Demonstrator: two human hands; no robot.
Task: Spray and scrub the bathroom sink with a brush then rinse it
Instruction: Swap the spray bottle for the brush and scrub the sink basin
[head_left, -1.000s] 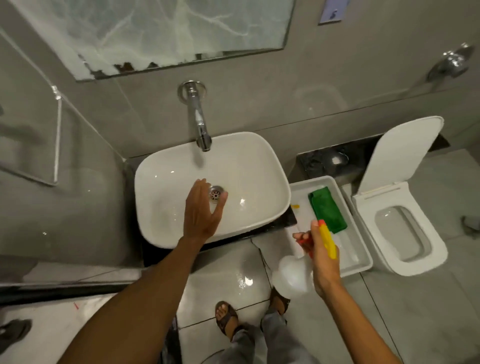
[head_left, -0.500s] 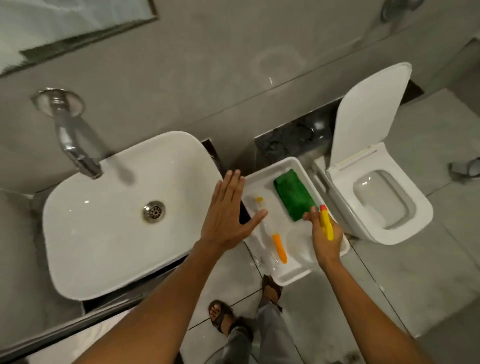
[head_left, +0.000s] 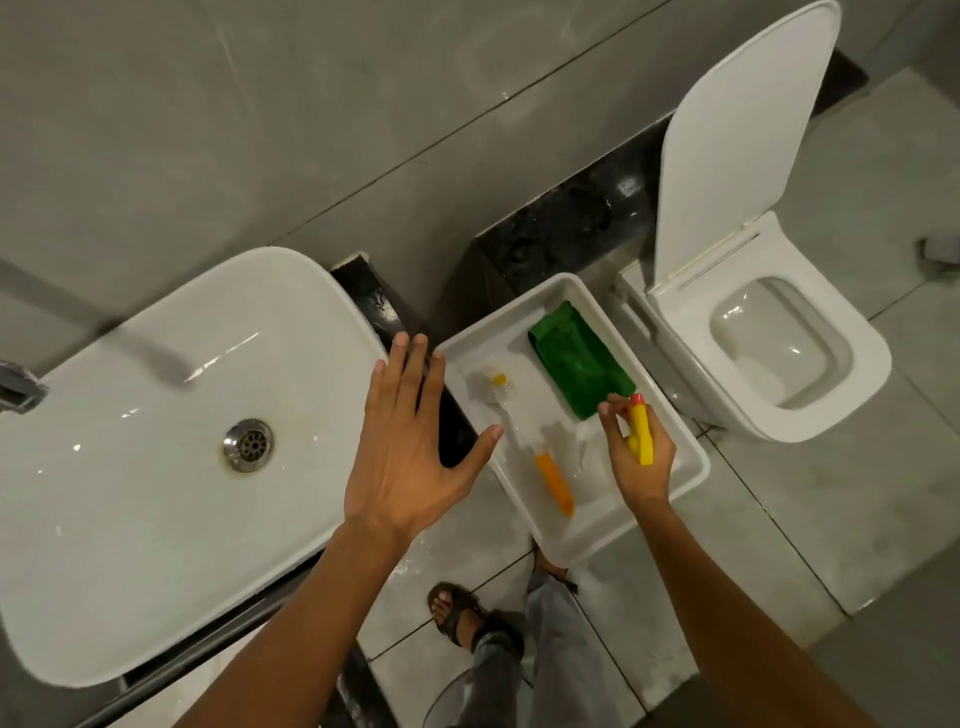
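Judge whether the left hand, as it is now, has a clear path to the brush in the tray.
Probably yes. The left hand is open and empty beside the tray, and the brush lies uncovered; the right hand holds the spray bottle further right.

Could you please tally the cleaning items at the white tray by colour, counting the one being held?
Green: 1, the cloth lying in the tray.
Orange-handled: 1, the brush lying in the tray.
Yellow-topped: 1, the spray bottle held by the right hand over the tray.
Total: 3.
The left hand is open and holds nothing.
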